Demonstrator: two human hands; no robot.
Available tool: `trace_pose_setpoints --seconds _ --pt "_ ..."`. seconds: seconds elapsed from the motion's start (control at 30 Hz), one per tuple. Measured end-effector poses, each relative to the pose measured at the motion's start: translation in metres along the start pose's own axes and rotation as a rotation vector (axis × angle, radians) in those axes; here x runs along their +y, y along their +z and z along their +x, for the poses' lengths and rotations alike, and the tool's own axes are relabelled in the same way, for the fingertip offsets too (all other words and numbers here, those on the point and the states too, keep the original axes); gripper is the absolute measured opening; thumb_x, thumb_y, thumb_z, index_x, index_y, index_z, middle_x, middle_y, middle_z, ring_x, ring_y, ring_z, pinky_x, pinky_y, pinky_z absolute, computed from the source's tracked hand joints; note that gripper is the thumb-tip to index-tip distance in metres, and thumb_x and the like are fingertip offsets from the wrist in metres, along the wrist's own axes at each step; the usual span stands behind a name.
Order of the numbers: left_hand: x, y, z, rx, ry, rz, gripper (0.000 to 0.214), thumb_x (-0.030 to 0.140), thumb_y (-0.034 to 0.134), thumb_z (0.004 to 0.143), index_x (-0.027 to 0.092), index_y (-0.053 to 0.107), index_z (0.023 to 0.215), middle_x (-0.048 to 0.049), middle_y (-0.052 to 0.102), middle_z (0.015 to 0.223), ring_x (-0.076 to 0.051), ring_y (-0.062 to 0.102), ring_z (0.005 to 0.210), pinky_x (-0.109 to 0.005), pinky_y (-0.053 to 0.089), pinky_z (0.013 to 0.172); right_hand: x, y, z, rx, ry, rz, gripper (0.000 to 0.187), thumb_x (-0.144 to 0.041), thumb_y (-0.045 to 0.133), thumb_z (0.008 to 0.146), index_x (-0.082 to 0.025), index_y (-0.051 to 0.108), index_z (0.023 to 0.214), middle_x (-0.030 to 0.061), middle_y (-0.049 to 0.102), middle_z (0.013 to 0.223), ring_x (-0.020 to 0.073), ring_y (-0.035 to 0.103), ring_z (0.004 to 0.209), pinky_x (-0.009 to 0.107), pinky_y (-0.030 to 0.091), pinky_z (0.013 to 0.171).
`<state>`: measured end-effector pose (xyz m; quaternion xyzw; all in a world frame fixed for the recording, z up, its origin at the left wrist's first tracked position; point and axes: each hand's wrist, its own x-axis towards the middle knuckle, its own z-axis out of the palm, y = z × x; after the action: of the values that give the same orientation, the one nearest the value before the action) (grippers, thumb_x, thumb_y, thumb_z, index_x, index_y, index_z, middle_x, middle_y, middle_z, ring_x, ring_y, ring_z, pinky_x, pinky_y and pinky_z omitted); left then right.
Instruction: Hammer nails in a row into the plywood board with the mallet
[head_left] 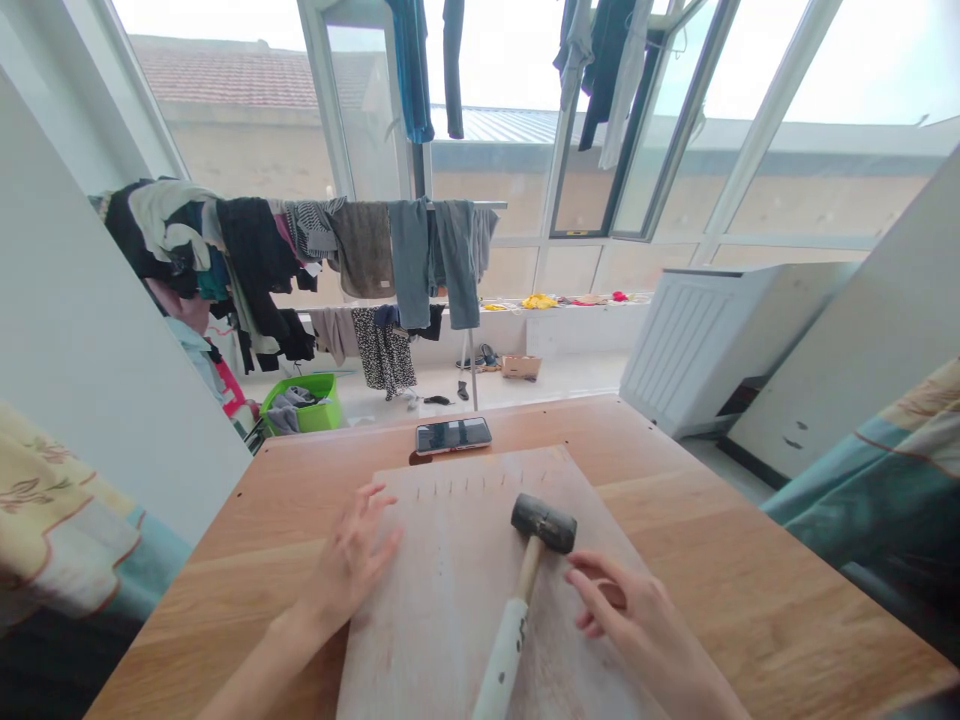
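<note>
A mallet (pixel 543 522) with a black head and a white-gripped wooden handle lies on a pale wooden board (pixel 420 600). Across the board's far part, several thin nails (pixel 467 485) stand upright in a row. My left hand (pixel 352 560) rests at the board's left edge, fingers spread, holding nothing I can see. Just right of the mallet head is my right hand (pixel 626 610), apart from the handle. Its fingers are curled, with thumb and forefinger tips close together; anything pinched there is too small to make out.
The board lies on a wooden table (pixel 697 520). A phone (pixel 453 435) lies beyond it, beside a small dark object (pixel 420 458). Past the table stand a laundry rack with clothes (pixel 412 260), a green basket (pixel 322 405) and a white washing machine (pixel 675 340). Curtains hang on both sides.
</note>
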<state>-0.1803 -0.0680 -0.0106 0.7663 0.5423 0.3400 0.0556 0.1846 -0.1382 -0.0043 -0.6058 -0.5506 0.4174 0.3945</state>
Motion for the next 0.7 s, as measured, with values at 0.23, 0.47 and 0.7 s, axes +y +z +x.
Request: trace_pose_setpoints --seconds 0.23,0.47,0.7 --pt "0.023 -0.028 -0.087 -0.028 0.001 0.039 0.047 0.040 0.065 0.086 0.041 0.055 0.132 -0.0054 0.055 0.146 -0.033 0.062 0.124 -0.048 0.060 0.094 0.056 -0.055 -0.021 0.307 -0.496 -0.862 0.034 -0.043 0.052 0.095 -0.031 0.072 0.120 0.0055 0.076 0.123 0.0345 0.062 0.126 0.050 0.054 0.101" --pt "0.070 0.003 -0.054 -0.214 0.163 -0.117 0.051 0.042 0.064 0.085 0.040 0.051 0.135 -0.0083 0.056 0.142 -0.032 0.062 0.124 -0.044 0.060 0.095 0.086 -0.101 -0.010 0.519 -0.373 -1.207 0.045 -0.043 0.042 0.094 -0.024 0.076 0.118 0.0166 0.075 0.121 0.0389 0.066 0.118 0.056 0.053 0.093" --pt "0.150 0.069 0.003 -0.536 0.256 -0.273 0.063 0.042 0.064 0.088 0.026 0.042 0.145 -0.0156 0.043 0.154 -0.033 0.043 0.142 -0.048 0.042 0.116 0.117 -0.209 0.027 0.531 -0.285 -1.087 0.042 -0.042 0.044 0.087 -0.022 0.076 0.106 0.0123 0.079 0.114 0.0341 0.071 0.110 0.047 0.057 0.092"
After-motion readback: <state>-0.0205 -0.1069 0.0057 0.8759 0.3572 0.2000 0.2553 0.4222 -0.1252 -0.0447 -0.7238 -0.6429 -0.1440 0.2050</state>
